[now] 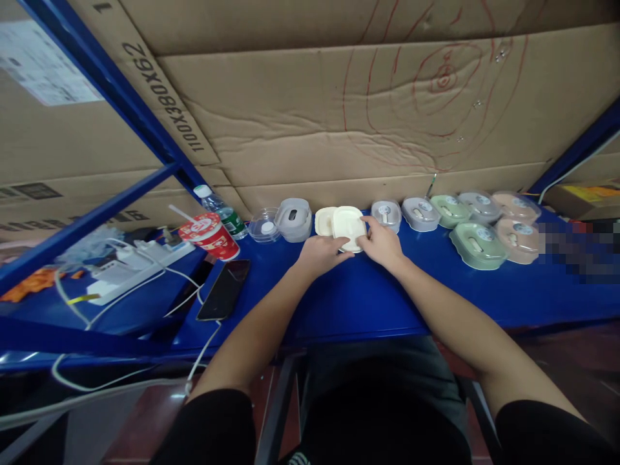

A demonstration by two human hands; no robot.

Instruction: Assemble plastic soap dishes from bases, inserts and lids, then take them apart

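Observation:
Both hands hold a cream-coloured, rounded square shallow tray or lid [349, 223] just over the blue table. My left hand [323, 253] grips its near left edge, fingers closed on it. Across from it, my right hand [380, 242] pinches the right edge between thumb and fingers. A second cream piece [324, 221] of like shape sits behind and to the left, partly covered by the held one. Left of these stand a grey rounded box [294, 220] with a dark slot and a clear round container [264, 225].
Lidded boxes in grey [420, 213], green [477, 245] and peach [517, 239] stand on the right. On the left are a red cup with straw [210, 236], a water bottle [224, 213], a phone [223, 290] on a cable and a power strip [140, 271]. Cardboard [290, 97] backs the table [358, 303].

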